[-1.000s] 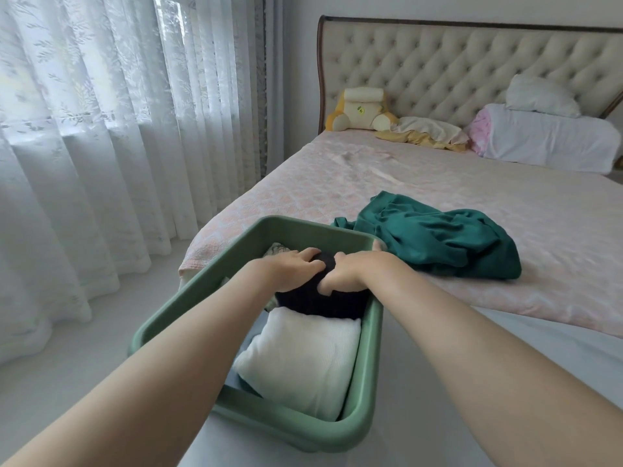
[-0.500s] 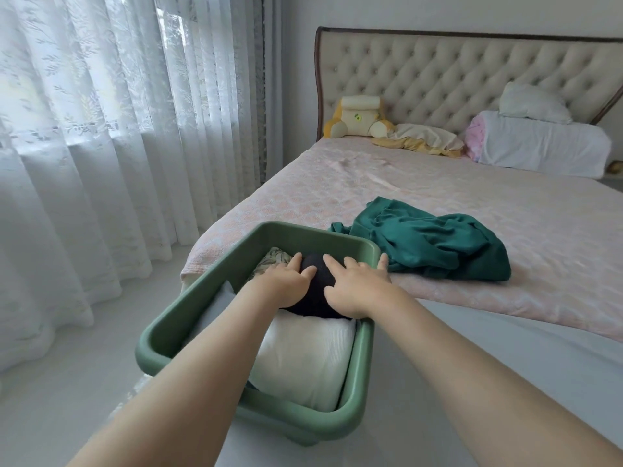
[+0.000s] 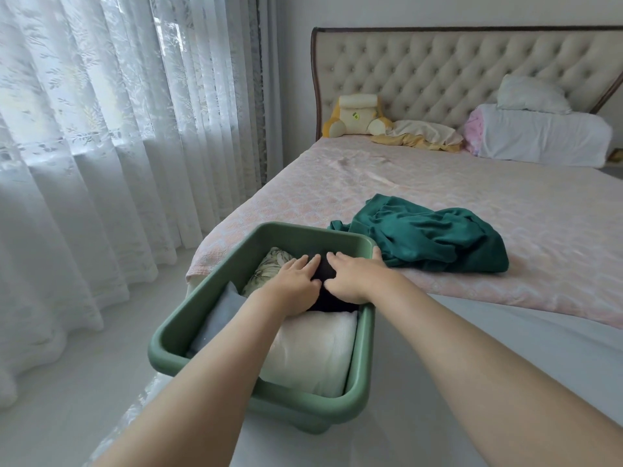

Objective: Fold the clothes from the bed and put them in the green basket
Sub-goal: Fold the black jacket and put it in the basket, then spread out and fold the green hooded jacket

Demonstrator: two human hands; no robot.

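Our left hand [image 3: 296, 281] and right hand [image 3: 354, 281] lie flat with fingers straight, pressing a folded black garment [image 3: 332, 303] down at the far end of the green basket [image 3: 303, 404] (neither grips anything). A white folded piece [image 3: 313, 352] and a floral cloth [image 3: 269, 267] sit beside it. Just beyond the basket, a crumpled teal garment [image 3: 431, 237] lies on the bed [image 3: 438, 183].

The black garment [image 3: 332, 299] is mostly hidden under the left hand [image 3: 296, 281] and the right hand [image 3: 350, 278], which lie flat on it; only a dark strip between them and a piece below the right wrist show. The left forearm covers part of the white cloth [image 3: 313, 352] and the grey cloth [image 3: 220, 315] behind the hands. Both forearms are cut by the lower edge. The plush toy [image 3: 354, 116] far beyond the hands has a label too small to read.
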